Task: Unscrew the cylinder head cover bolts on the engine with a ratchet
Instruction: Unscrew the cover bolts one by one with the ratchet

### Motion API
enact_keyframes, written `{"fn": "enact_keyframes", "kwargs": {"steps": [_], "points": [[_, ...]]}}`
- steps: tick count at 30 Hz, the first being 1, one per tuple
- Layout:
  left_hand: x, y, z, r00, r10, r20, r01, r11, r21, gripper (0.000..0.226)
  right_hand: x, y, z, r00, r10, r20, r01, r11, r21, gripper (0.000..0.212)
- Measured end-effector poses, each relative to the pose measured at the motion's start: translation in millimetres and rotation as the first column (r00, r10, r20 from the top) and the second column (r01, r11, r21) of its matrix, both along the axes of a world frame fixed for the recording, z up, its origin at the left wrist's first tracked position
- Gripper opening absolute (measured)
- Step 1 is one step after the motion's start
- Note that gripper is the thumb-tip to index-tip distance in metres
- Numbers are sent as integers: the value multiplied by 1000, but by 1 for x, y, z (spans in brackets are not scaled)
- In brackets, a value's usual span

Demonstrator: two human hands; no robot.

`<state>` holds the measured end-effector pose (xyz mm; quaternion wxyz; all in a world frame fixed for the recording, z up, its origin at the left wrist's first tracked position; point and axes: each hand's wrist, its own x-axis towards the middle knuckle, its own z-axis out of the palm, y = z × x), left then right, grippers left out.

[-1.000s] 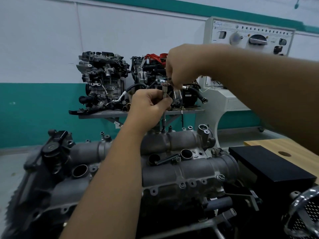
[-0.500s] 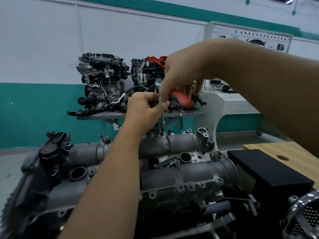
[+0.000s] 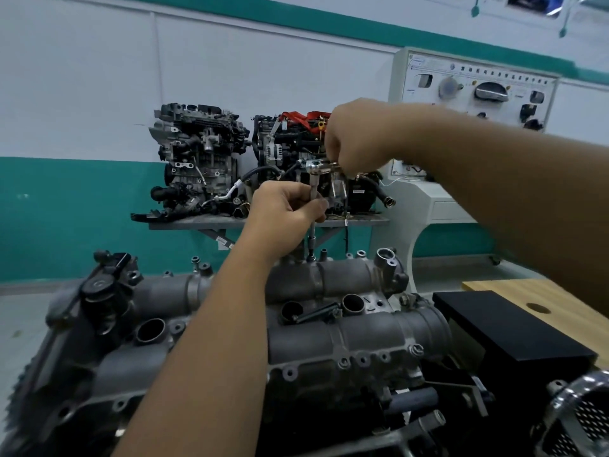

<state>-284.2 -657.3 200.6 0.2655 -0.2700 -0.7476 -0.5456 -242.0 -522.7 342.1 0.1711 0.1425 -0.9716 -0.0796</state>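
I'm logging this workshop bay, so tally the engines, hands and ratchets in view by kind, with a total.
Engines: 3, the one being worked on and two on the wall shelf
Hands: 2, left hand and right hand
Ratchets: 1, the ratchet
Total: 6

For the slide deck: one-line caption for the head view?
Left hand steadies the extension while right hand grips the ratchet over the cylinder head cover.
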Motion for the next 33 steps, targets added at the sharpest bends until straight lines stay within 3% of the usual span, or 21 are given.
{"fn": "enact_keyframes", "kwargs": {"steps": [1,4,5,7,10,14,17,19,22,23,26,28,30,33], "points": [[0,0,0,1000,-2,-1,2,1000,-5,18,1,0,-1,1000,8,10,-7,1000,-11,14],[0,-1,0,1000,-5,-13,5,1000,1,14,7,-1,4,957,28,287,17,988,-155,16],[0,-1,0,1000,-3,-8,3,1000,4,13,7,0,5,950,36,309,24,982,-186,17],[1,0,0,1000,-11,5,11,1000,3,15,3,6,5,976,43,212,-5,985,-174,24],[1,-1,0,1000,-14,3,14,1000,6,18,-1,9,-3,997,69,47,-62,991,-120,8],[2,-2,-1,999,-44,-20,44,999,17,15,1,5,-3,976,55,211,-22,988,-154,19],[2,-3,-1,998,-64,-12,64,998,14,13,1,5,-5,966,68,248,-13,976,-215,29],[2,-4,-1,997,-73,1,73,997,8,13,-1,7,-11,978,107,177,-70,977,-202,26],[2,-3,-2,997,-75,5,75,997,7,17,-1,3,-18,989,142,-50,-144,989,-28,45],[1,-3,-2,998,-68,-1,68,998,12,17,-1,2,-20,989,138,-61,-140,990,-25,49],[0,-5,-2,998,-59,-26,59,998,11,16,-1,3,-19,975,151,162,-102,956,-274,42],[0,-6,-3,998,-50,-45,50,999,0,14,0,3,-15,960,163,229,-80,940,-332,35],[-2,-6,-3,998,-19,-62,17,1000,-21,12,0,1,-18,968,154,199,-84,943,-322,33],[-3,-6,-3,996,37,-84,-37,999,-4,16,-8,-6,-36,991,127,31,-114,957,-266,60]]}}
